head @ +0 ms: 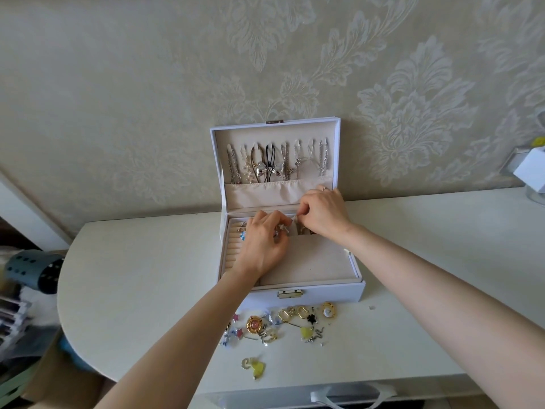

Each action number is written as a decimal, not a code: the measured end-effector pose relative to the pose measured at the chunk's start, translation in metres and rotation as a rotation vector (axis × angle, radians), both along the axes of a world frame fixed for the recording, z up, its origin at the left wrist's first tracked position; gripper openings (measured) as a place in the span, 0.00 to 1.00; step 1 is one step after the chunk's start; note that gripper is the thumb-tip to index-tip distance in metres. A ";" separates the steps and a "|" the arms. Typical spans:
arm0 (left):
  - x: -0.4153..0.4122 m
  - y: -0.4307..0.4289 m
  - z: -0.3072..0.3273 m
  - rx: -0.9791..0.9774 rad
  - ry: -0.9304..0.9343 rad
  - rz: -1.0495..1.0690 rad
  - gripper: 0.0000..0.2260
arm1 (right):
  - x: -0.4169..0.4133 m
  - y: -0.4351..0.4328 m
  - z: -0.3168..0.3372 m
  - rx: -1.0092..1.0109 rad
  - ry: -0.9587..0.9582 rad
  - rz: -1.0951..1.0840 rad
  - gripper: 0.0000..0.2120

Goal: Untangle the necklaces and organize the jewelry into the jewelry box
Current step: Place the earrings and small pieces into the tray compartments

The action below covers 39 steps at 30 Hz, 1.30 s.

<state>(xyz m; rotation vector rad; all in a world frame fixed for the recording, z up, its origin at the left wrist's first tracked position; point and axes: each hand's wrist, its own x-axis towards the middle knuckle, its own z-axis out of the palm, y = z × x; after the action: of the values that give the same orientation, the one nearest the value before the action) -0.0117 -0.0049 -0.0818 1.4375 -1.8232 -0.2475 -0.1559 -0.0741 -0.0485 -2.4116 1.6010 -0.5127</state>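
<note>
Left hand point(265, 246) and right hand point(323, 214) pinch jewelry point(282, 228).

box point(324, 290): white, beige-lined, lid open and upright.
necklaces point(274, 163): hang in a row inside lid, ends in pocket.
jewelry point(283, 323): small colourful pieces scattered before box.

Ahead of you the wall point(118, 84) carries pale cream damask wallpaper with raised leafy motifs, under soft, even light. Against it stands a white table point(132, 276) whose left corner is rounded. At your far right a white boxy object point(530, 169) sits by the wall, partly out of view. To your left, below the table's edge, lies blurred clutter, a grey-blue perforated cylinder point(35, 270) among it.
</note>
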 end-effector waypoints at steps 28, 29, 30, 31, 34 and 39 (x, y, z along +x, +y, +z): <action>0.003 -0.003 0.002 -0.092 0.020 0.056 0.09 | -0.014 0.011 0.004 0.062 -0.496 0.065 0.14; 0.003 -0.003 0.003 -0.083 0.043 0.056 0.10 | -0.013 0.015 0.006 0.113 -0.535 0.105 0.16; 0.002 -0.002 0.004 -0.072 0.074 0.061 0.10 | -0.012 0.019 0.006 0.153 -0.549 0.144 0.17; 0.002 -0.001 0.006 -0.063 0.107 0.069 0.09 | -0.011 0.023 0.006 0.179 -0.551 0.182 0.17; 0.002 0.000 0.007 -0.063 0.123 0.087 0.05 | -0.009 0.029 0.000 0.164 -0.542 0.259 0.16; 0.003 -0.002 0.005 -0.074 0.098 0.053 0.03 | -0.007 0.027 -0.007 0.050 -0.569 0.261 0.09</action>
<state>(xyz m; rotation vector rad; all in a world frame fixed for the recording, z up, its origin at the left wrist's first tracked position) -0.0088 -0.0070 -0.0769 1.3962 -1.6961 -0.2182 -0.1633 -0.0472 -0.0553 -2.1209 1.0310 -0.9799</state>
